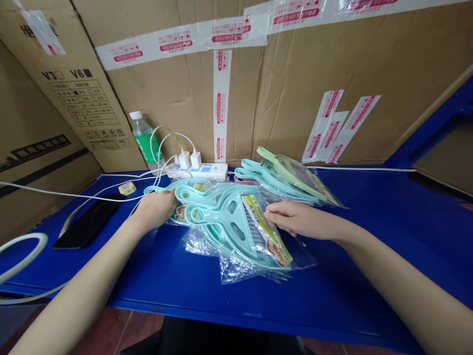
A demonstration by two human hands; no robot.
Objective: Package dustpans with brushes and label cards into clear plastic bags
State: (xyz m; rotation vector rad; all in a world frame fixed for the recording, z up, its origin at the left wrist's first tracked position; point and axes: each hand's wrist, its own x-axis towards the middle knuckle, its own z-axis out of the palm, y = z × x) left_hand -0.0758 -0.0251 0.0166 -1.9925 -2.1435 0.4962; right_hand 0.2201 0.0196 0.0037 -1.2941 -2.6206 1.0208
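On the blue bench [351, 291], dustpans [220, 217] are already bagged and laid in two piles; the front pile [242, 224] appears left unsquared, with the rear pile [273, 177] just behind. Clear bags [236, 268] are filled with dustpans. The front pile is touched by the left hand [157, 209], curled at the handles, and the right hand [295, 217], loosely bent; whether either grips cannot be told. In the top bag, a printed card [266, 229] is held.

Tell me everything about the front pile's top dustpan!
The top dustpan is pale turquoise, looks plastic, and sits in a clear bag. Its looped handle points left, its wide end lower right. It shows two ovals, greyish bristles and a yellow-green label with red. It lies on similar ones; the right hand seems to touch its bag.
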